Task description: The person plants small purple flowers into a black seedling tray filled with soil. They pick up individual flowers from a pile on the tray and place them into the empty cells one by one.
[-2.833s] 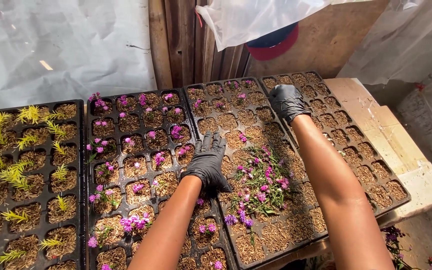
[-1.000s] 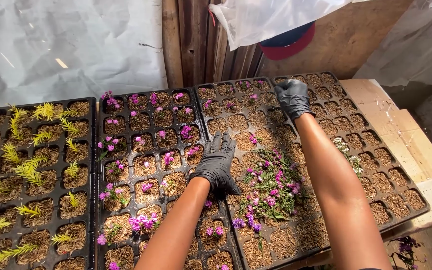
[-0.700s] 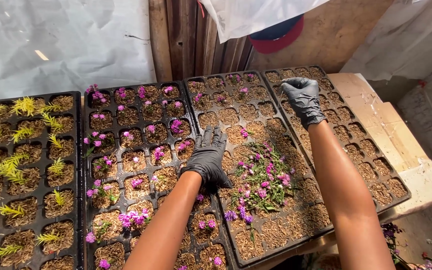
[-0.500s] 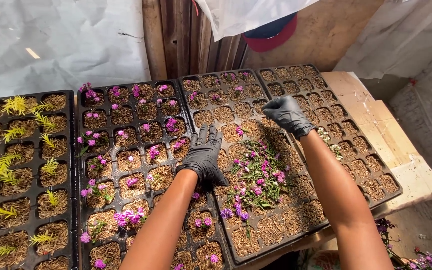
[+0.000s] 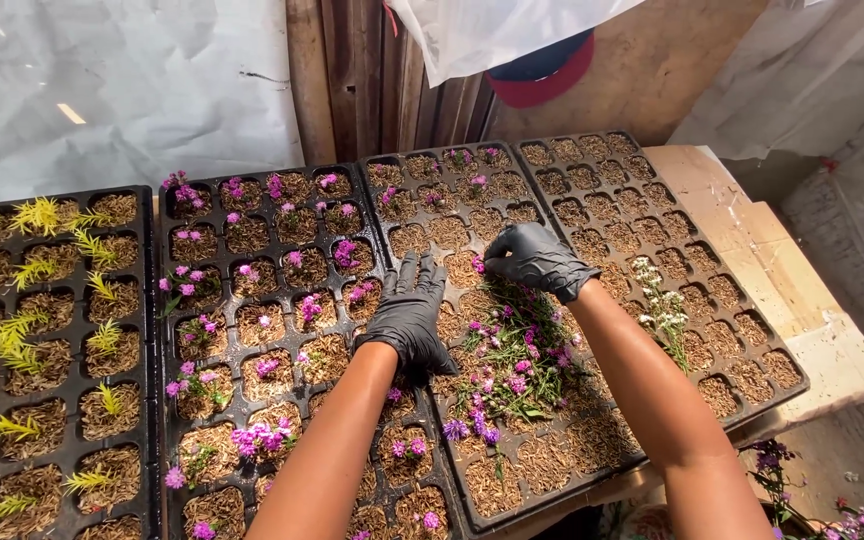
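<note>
Two black-gloved hands over the middle planting tray [image 5: 422, 500].

Left hand [image 5: 410, 312]: flat, fingers spread, resting on the soil cells near that tray's left rim. Grasping nothing.

Right hand [image 5: 537, 260]: curled, fingertips pinched down into a cell toward the tray's far half; looks to be pinching a small purple cutting [image 5: 478, 264], though the stem is too small to be sure.

A loose heap of purple flower cuttings [image 5: 517, 360] lies on top of the same tray, toward its near right side, just beside the right forearm.

Left neighbouring tray [image 5: 166, 330] already has purple sprigs in most cells; far-left tray [image 5: 144, 300] holds yellow-green sprigs. Right tray [image 5: 782, 385] is mostly bare soil, with a white sprig [image 5: 664, 305].

Judgement: a cutting is being set into a cell. The next move calls for firming it, then drawing another stem from the heap.
</note>
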